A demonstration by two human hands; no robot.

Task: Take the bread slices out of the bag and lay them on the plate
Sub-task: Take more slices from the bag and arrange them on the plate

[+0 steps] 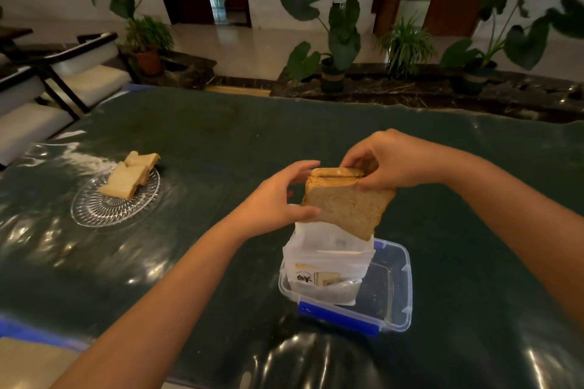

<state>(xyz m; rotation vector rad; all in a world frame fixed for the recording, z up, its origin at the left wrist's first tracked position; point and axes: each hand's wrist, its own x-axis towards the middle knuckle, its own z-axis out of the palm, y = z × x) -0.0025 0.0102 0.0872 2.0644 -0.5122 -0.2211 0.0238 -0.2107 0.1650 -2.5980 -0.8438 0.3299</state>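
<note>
Both forearms are reaching in; left hand (pixel 278 196) and right hand (pixel 388 161) fingers are pinching bread slices (pixel 346 205) above the bag (pixel 328 265), whose label is unreadable, standing in a box (pixel 395 294). Slices are hanging upright. Plate (pixel 104 211) with bread (pixel 126 178) is sitting well left on the surface (pixel 221 136).

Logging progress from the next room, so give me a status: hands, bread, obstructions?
Left hand and right hand both gripping bread slices above the bag. Two slices already on the plate. Path to plate open.
</note>
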